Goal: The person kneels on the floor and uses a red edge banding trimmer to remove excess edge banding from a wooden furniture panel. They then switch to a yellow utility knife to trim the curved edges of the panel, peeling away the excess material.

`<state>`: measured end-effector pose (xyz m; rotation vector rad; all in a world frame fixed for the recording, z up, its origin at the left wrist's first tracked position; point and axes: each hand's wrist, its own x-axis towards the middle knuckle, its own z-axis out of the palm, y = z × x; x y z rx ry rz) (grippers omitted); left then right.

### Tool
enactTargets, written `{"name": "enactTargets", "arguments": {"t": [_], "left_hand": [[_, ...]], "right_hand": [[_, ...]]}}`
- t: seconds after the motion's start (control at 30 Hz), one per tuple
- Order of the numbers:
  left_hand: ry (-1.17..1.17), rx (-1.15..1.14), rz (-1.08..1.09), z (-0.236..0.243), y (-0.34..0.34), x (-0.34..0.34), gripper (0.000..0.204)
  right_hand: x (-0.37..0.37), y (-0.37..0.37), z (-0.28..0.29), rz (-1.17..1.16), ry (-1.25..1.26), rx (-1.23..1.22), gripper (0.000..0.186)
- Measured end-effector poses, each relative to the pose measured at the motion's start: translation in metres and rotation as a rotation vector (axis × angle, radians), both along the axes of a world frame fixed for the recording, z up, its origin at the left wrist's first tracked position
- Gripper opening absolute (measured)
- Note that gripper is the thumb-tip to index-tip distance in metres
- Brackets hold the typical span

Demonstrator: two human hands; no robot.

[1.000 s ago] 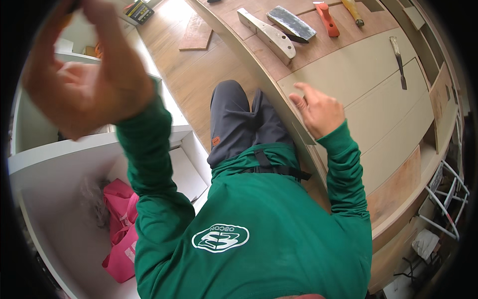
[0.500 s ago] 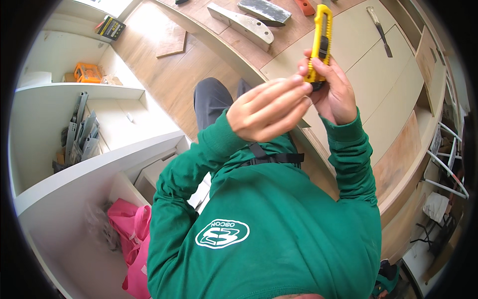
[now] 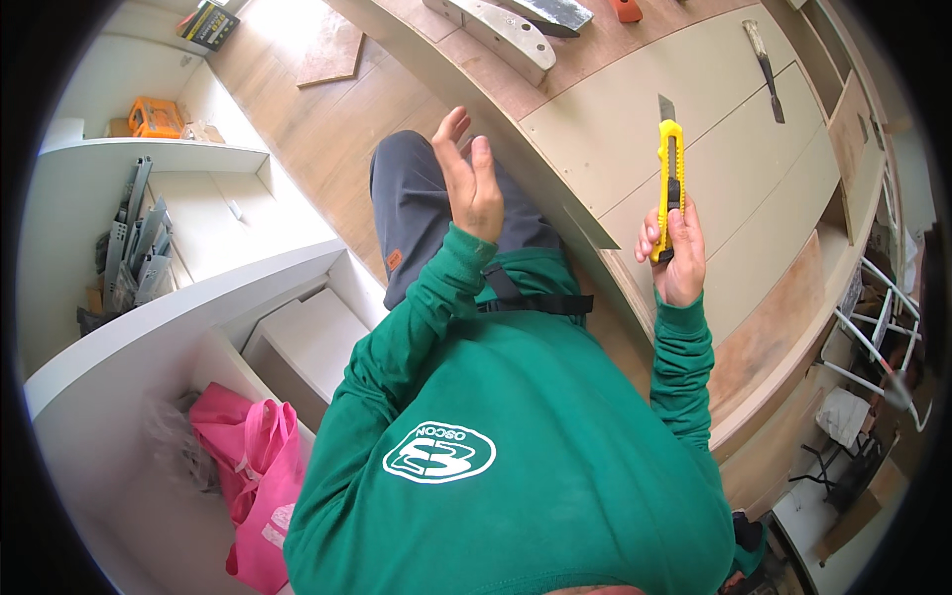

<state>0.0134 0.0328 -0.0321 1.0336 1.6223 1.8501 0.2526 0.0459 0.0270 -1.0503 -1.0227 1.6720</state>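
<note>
A yellow snap-off utility knife [image 3: 671,154] stands upright in my right hand [image 3: 684,256]. My thumb rests by its black slider, and a length of metal blade [image 3: 666,107] sticks out at the top. My left hand [image 3: 472,183] is raised over my grey trouser leg [image 3: 407,188], holding nothing, thumb and fingers apart. Beyond the knife lies a pale panel surface [image 3: 605,139] with straight seams. A brush-like tool with a dark handle [image 3: 764,71] rests on it at the far right.
A pale curved block with holes [image 3: 501,35] and a grey-bladed tool [image 3: 555,12] lie at the far edge. White cabinets [image 3: 198,268] at left hold metal drawer runners [image 3: 137,243] and an orange case [image 3: 156,117]. A pink bag [image 3: 253,456] lies below them. A metal frame [image 3: 883,327] stands at right.
My hands have parted: the left swung left and opened, the right came lower and to the right with the utility knife. The knife's blade now shows out of its tip.
</note>
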Motion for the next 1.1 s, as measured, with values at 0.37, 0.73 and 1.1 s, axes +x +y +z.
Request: {"name": "enactTargets", "arguments": {"t": [0.37,0.73,1.1], "left_hand": [[-0.030,-0.014,-0.163,0.003,0.001,-0.020,0.047],[-0.016,0.012,0.170,0.019,0.067,-0.024,0.070],[-0.144,0.119,0.252,-0.020,0.119,-0.053,0.071]], "right_hand": [[0.028,0.014,-0.022,-0.024,0.173,0.068,0.032],[-0.002,0.009,0.014,0.001,-0.010,0.271,0.033],[-0.003,0.050,0.041,0.671,-0.561,0.489,0.024]]}}
